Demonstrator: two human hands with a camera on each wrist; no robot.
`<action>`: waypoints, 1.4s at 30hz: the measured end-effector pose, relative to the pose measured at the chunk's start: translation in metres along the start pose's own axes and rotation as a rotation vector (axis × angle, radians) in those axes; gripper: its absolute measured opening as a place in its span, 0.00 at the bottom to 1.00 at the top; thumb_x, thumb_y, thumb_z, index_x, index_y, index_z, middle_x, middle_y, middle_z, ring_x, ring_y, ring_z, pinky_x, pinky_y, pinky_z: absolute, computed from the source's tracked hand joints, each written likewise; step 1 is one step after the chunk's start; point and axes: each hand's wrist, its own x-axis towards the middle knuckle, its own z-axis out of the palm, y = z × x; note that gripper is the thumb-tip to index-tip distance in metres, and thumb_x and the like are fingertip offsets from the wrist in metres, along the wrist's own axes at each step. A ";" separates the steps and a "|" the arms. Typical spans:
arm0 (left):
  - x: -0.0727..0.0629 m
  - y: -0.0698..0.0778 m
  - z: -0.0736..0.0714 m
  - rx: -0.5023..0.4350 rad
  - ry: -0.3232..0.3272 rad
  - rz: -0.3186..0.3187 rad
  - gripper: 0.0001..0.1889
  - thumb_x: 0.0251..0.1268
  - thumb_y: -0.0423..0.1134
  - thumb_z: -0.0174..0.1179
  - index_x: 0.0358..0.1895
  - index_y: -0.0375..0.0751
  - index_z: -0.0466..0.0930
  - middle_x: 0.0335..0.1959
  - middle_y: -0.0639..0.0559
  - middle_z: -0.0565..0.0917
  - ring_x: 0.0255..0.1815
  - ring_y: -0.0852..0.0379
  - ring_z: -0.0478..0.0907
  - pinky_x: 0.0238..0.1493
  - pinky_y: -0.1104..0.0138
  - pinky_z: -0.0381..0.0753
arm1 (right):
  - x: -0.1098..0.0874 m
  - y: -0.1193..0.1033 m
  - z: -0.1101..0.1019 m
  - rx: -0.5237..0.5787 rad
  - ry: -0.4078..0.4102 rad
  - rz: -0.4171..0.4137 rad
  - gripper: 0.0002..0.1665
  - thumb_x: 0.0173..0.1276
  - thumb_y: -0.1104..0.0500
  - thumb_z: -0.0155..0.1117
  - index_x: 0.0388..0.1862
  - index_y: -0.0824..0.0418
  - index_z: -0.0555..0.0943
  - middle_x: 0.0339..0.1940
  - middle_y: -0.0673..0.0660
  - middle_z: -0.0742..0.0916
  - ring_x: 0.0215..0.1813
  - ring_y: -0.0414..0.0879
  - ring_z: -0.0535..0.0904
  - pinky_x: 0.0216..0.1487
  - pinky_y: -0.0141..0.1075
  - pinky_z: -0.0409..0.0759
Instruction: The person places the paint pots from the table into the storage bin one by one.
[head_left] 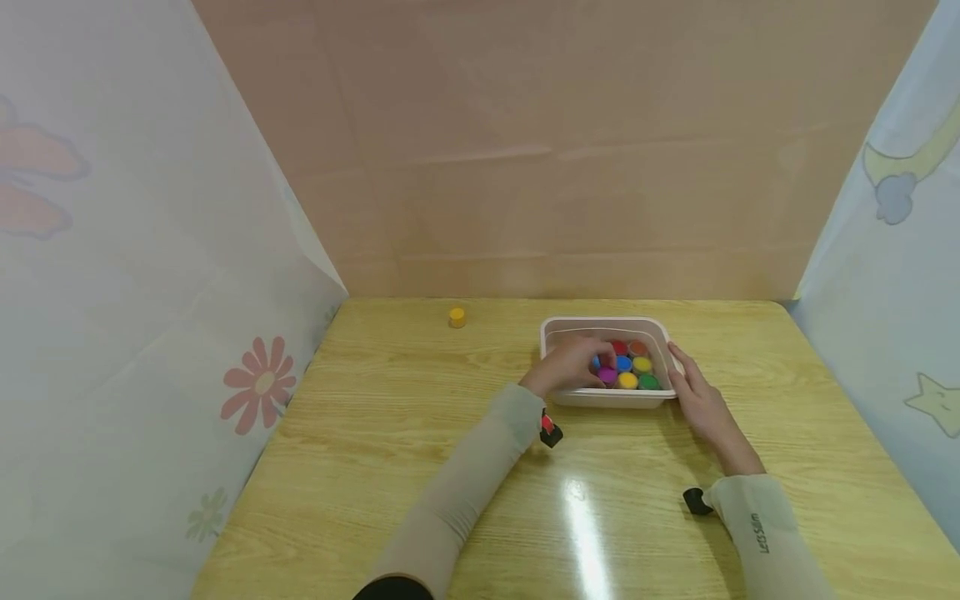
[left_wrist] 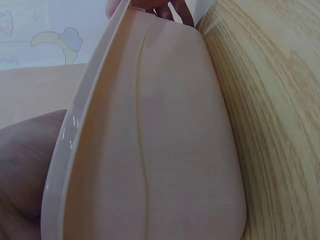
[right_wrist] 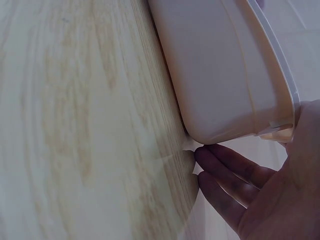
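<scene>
A pale pink plastic container stands on the table, with several small round pots with coloured tops inside. My left hand reaches over the front rim into its left half. There, the thumb and fingers pinch a purple-topped pot. In the left wrist view the container's outer wall covers most of that hand's work. My right hand holds the container's right end, thumb by the rim. Seen from the right wrist, its fingers reach down to the container's lower corner.
One small yellow pot stands apart on the table's far left part. Beside the left hand, inside the container, are red, yellow and green pots. A brown wall rises behind the wooden table.
</scene>
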 end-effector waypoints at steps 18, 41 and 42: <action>0.003 0.003 0.001 0.041 -0.052 -0.042 0.12 0.64 0.41 0.74 0.47 0.54 0.82 0.45 0.62 0.80 0.47 0.65 0.74 0.52 0.81 0.73 | 0.002 0.000 -0.002 0.010 -0.007 -0.016 0.38 0.87 0.38 0.27 0.88 0.48 0.38 0.81 0.77 0.56 0.74 0.87 0.53 0.66 0.82 0.54; 0.000 0.001 -0.002 -0.038 -0.027 -0.024 0.22 0.64 0.38 0.74 0.60 0.51 0.81 0.50 0.58 0.83 0.49 0.63 0.78 0.51 0.80 0.76 | 0.000 0.000 -0.001 0.022 -0.010 -0.007 0.38 0.87 0.38 0.27 0.88 0.47 0.38 0.82 0.77 0.55 0.75 0.87 0.51 0.66 0.82 0.53; 0.000 0.000 -0.004 -0.058 -0.022 -0.022 0.24 0.64 0.37 0.74 0.62 0.51 0.79 0.51 0.58 0.82 0.49 0.63 0.78 0.50 0.80 0.77 | 0.000 -0.001 -0.001 0.021 -0.009 -0.007 0.38 0.87 0.38 0.27 0.88 0.47 0.38 0.82 0.77 0.55 0.75 0.87 0.51 0.66 0.82 0.52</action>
